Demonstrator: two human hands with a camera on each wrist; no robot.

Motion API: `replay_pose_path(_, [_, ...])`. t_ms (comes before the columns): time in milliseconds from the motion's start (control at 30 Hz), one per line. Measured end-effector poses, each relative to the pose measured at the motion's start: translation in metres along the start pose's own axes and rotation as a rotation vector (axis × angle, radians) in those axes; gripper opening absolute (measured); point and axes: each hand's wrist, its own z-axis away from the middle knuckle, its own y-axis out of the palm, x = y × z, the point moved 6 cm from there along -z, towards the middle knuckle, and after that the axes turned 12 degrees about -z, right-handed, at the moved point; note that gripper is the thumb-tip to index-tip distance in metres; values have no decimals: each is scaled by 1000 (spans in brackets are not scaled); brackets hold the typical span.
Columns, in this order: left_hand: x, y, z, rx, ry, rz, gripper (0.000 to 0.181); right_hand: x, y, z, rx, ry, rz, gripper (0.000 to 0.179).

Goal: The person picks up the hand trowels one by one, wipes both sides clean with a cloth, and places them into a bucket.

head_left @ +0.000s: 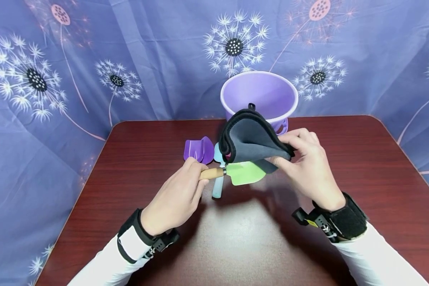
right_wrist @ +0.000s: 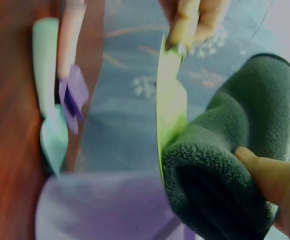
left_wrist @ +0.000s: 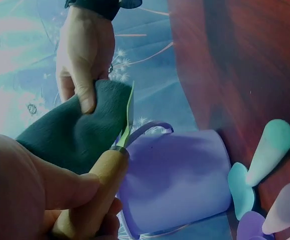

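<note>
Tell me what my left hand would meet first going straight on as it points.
Probably the black-edged plush grey cloth in your right hand; the curved purple scoop looks lower, though depth is unclear.

No words or numbers can be read here. The small black gadget (head_left: 321, 221) on the right wrist has a yellow patch (head_left: 312, 223) and some white marks (head_left: 329, 231), but they are too tiny to make out. The other black gadget (head_left: 161, 243), on the left wrist, has little white squiggles (head_left: 151, 252) too, and those can't be read either.
</note>
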Motion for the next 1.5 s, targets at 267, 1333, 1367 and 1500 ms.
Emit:
replay_pose_path(267, [11,-4,-1,5,-50,24,13,-10,-10,-1,37,19,43,31])
replay_pose_path(1333, [11,-4,-2,-72,-51,-10,13,5,1,6,174,-138,262,30])
replay_pose_path(1367, [10,-4,-2,-71,-46,-24,13,5,3,7,182,-137,257,29])
replay_pose_path(1500, [6,-1,-2,-66,-30,-65,18,2,8,9,216,-99,233,27])
